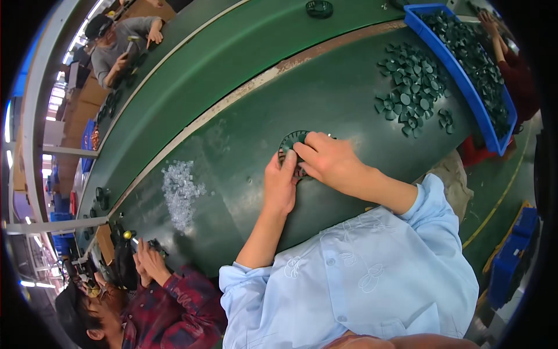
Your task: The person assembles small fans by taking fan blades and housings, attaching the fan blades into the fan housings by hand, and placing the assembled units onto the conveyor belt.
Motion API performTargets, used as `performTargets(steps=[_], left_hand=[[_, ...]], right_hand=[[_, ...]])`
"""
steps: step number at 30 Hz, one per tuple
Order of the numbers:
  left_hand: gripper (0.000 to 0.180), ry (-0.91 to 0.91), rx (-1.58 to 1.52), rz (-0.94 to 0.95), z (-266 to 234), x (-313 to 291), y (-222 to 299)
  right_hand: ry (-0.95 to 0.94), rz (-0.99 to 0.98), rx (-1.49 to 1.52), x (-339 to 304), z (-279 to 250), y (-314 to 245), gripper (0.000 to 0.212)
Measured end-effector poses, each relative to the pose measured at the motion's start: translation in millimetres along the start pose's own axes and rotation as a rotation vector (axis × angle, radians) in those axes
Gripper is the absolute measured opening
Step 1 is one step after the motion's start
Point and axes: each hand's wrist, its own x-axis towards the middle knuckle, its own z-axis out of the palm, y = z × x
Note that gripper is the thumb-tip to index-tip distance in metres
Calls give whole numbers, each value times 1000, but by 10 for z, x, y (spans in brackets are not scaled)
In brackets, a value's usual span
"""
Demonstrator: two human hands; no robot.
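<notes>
Above the green worktable (244, 122), my two hands meet at a round, dark plastic part (294, 138) with a slotted rim. My left hand (281, 185) grips its near-left edge, thumb lying over the face. My right hand (332, 161) reaches across from the right, its fingers pinched together over the part's middle. Whatever sits between those right fingertips is hidden. To the left of my hands lies a loose heap of small clear pieces (180, 195). Farther off to the right spreads a pile of dark green, fan-shaped plastic pieces (414, 87).
A blue crate (459, 78) full of similar dark pieces stands along the right end. Beyond the table's pale edge strip runs a green belt (192, 75) carrying another round part (319, 9). A co-worker's hands (151, 264) work at lower left; other people are at upper left and far right.
</notes>
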Motion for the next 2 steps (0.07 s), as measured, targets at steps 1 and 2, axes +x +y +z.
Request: performTargets(steps=[1, 2], left_hand=[[21, 44, 73, 5, -7, -22, -4], [24, 85, 144, 24, -13, 8, 9]], right_hand=[[81, -23, 19, 14, 66, 2, 25], [88, -36, -1, 92, 38, 46, 25]])
